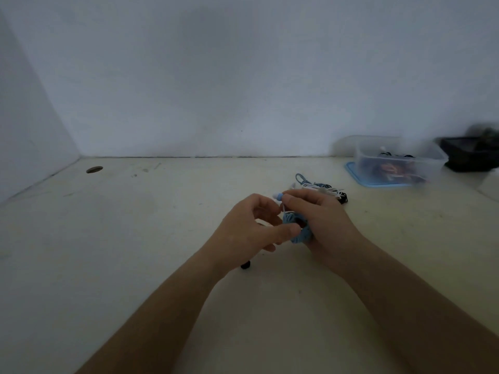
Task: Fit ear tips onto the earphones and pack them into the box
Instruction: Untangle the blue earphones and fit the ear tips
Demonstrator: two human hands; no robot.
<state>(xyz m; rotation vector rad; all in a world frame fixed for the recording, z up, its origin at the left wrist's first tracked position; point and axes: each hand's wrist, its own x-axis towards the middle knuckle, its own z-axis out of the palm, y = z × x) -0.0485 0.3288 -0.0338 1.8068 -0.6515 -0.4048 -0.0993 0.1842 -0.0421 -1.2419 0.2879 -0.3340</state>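
Two hands meet near the middle of the table (135, 238), and you are at the fitting step, not yet the packing. At far left a dark round hole (94, 170) sits in the tabletop. Nearer you, just beside your left wrist, lies a small black piece (245, 265); it may be an ear tip, but it is too small to tell. Your left hand (248, 230) has its fingers curled toward the earbud (278, 196) and its thumb laid against the coiled blue earphones (298, 233); whether it pinches anything I cannot tell. Your right hand (324, 220) grips that coil in the palm and pinches the bud at its fingertips, the pale end poking out to the left. A tip looks to be on this bud; the second bud is hidden. Next, I judge, you need to find that other bud, seat a tip squarely on it, then carry the bundle right and far to the clear box (363, 160), which stands on a blue lid (356, 175). Between lies a tangle of loose earphones (324, 188). At far right a black tray (464, 157) is blurred and cut off.
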